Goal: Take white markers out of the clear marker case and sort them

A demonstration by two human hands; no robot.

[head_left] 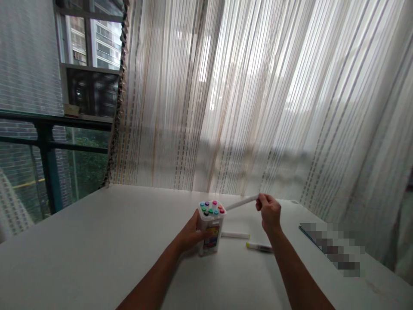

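White marker (242, 203) | axis slopes down leftward | right grip (270, 212) pinches it | left grip (191, 234) clasps box (214, 228)

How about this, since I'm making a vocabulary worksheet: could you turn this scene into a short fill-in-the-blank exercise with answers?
1. The hand around the clear container is the person's ____ one.
2. The slim stick in the other hand is coloured ____.
3. Loose on the tabletop lie ____ yellow-ended pens.
4. Beyond the tabletop's far edge hangs a long striped ____.

Missing words: left; white; two; curtain.
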